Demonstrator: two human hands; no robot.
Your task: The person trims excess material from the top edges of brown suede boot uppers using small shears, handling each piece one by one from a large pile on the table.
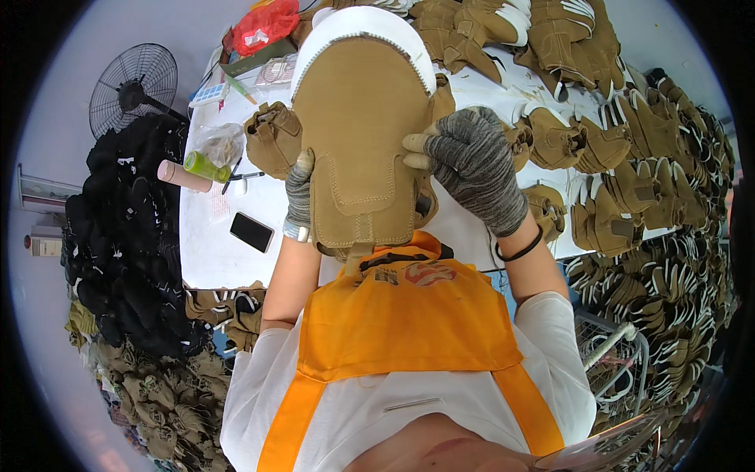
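A brown boot upper with pale stitching and a white toe lining is held up in front of my chest, its toe end pointing away. My left hand, in a grey knitted glove, is closed on its left edge with the thumb showing on the front face; the other fingers are hidden behind. On the right edge, my gloved right hand pinches the upper between thumb and fingertips. Close to my left hand sits another brown boot upper on the white table.
Many more brown uppers stand in rows at right. A phone, pink bottle, green bottle and red plastic bag lie at left and back. Beyond stand a black fan and a dark pile; a wire cart is lower right.
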